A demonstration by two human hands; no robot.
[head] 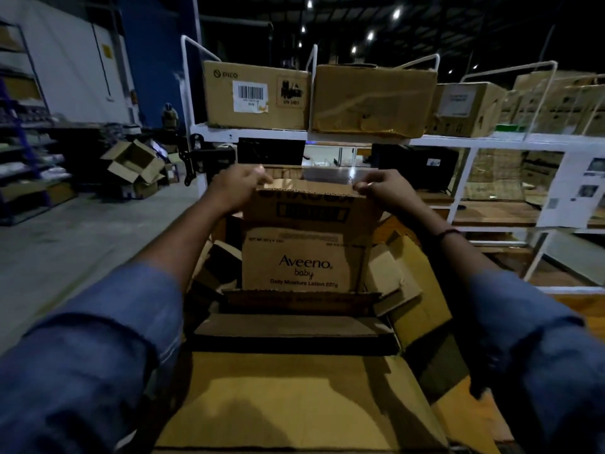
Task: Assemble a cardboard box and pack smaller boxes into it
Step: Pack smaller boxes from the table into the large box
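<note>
left hand (240, 186) pinching top-left edge of brown printed cardboard box (302, 257) | right hand (384, 189) pinching top-right edge | box upright over loose cardboard pile (409, 273) | white metal rack (248, 135) near behind | open grey floor (65, 250) left

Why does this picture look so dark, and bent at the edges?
Head view: dim hall, ceiling lights flare as spots; the wide-angle lens bows the white shelf frame; the Aveeno box reads clearly low down, blurs near its top.
</note>
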